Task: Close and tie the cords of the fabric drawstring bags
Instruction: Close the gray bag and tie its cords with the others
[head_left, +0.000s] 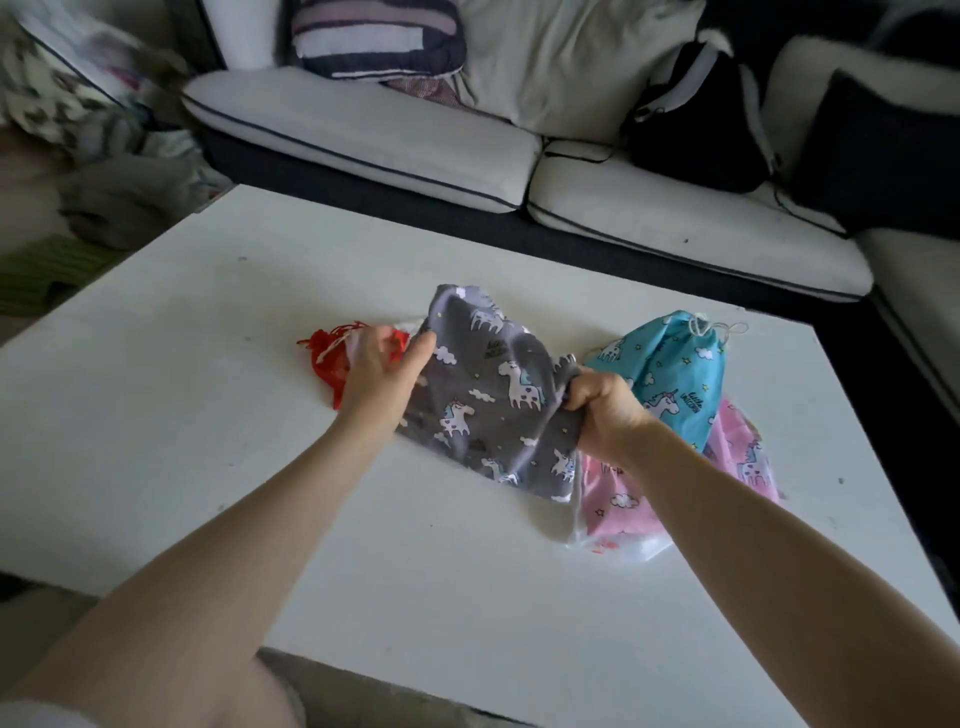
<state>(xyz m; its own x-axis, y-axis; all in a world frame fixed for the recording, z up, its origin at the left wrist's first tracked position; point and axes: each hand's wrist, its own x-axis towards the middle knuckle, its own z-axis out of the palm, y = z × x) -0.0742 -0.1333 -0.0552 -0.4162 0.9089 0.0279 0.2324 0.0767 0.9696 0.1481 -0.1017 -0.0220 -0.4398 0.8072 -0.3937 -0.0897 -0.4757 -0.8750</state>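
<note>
The grey unicorn bag (493, 395) is up between both hands, lifted over the middle of the white bench (208, 364), its fabric slack and creased. The left hand (382, 374) has its thumb and fingers pinching the bag's left edge. The right hand (605, 410) is clenched tight round a bunched corner of the same bag on its right side. Just beside it, to the right, the blue unicorn bag (670, 369) lies on the bench with its mouth already gathered and its white cord (719, 328) looped at the far end. Under the right forearm sits the pink unicorn bag (623, 504), flat, partly covered by the blue one and by the grey one. Behind the left hand, a red bag (324, 358) rests on the bench, mostly hidden. Beyond the bench runs a white sofa (363, 135) with a striped cushion (379, 36) and a black backpack (696, 124) on it.
</note>
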